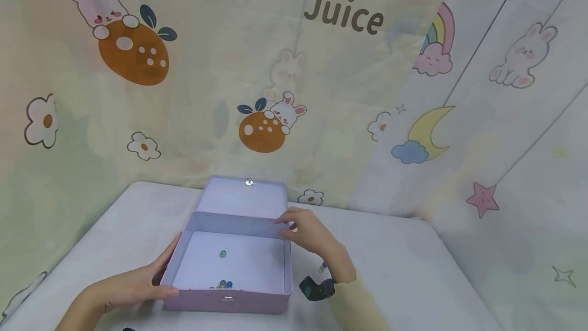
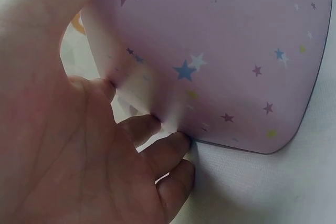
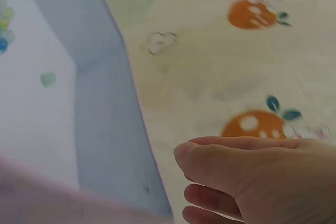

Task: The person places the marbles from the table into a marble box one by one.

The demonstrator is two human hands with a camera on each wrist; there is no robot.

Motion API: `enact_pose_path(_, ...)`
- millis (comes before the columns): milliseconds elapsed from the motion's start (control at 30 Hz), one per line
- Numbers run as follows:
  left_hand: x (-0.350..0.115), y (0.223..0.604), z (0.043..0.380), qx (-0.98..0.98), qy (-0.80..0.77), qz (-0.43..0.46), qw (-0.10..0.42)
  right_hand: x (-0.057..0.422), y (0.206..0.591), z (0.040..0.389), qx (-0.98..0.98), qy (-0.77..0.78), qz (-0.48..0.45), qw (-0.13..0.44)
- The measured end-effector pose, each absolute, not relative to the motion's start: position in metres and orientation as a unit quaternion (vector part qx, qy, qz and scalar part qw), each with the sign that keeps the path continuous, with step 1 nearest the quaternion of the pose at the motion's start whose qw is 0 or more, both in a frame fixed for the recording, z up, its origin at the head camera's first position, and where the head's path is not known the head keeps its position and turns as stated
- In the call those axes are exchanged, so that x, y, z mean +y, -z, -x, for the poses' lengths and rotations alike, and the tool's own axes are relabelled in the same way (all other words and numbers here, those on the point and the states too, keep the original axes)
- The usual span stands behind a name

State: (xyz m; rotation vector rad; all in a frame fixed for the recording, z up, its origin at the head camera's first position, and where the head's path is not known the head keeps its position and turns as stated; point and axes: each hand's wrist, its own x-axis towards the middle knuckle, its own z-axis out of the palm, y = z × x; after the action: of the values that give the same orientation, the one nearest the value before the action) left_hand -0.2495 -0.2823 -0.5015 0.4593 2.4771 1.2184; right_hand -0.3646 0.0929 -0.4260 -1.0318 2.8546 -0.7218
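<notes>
A lilac tin box [image 1: 257, 301] with printed stars stands on the table, its lid [image 1: 243, 198] tipped back. My left hand [image 1: 133, 285] grips the box's left side, thumb on the front corner. In the left wrist view its fingertips [image 2: 181, 142] lie at the box's lower edge. Above the back right corner is my right hand [image 1: 309, 230], fingers loosely bent and nothing seen between them; its fingertips overlap the lid's edge in the head view. Inside the box, one green marble [image 1: 223, 254] sits mid-floor. Several marbles [image 1: 223, 284] cluster by the front wall, partly hidden by it.
Two small marbles [image 1: 321, 269] rest on the white table [image 1: 395, 269], right of the box beside my right wrist. A dark wrist device [image 1: 317, 288] is on that wrist. Behind the table hangs a printed cloth [image 1: 197, 91] with rabbits and oranges.
</notes>
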Motion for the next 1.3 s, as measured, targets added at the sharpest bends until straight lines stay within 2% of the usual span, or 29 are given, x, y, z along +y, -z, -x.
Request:
enact_pose_path(267, -0.281, 0.504, 0.249, 0.868, -0.437, -0.171, 0.162, 0.168, 0.457, 0.361, 0.922, 0.312, 0.226, -0.043)
enact_pose_path(467, -0.286, 0.501, 0.248, 0.859, -0.452, -0.184, 0.153, 0.201, 0.472, 0.365, 0.922, 0.336, 0.190, -0.003)
enact_pose_path(667, -0.290, 0.502, 0.249, 0.862, -0.450, -0.185, 0.139, 0.211, 0.487, 0.370, 0.927, 0.332, 0.163, 0.066)
enact_pose_path(833, -0.284, 0.505, 0.252, 0.844, -0.478, -0.197, 0.143, 0.212, 0.495, 0.368, 0.932, 0.314, 0.154, 0.096)
enact_pose_path(1000, -0.282, 0.507, 0.254, 0.839, -0.485, -0.191, 0.156, 0.211, 0.499, 0.367, 0.936, 0.297, 0.154, 0.107)
enact_pose_path(1300, -0.283, 0.506, 0.254, 0.860, -0.453, -0.185, 0.144, 0.210, 0.506, 0.372, 0.939, 0.303, 0.128, 0.098)
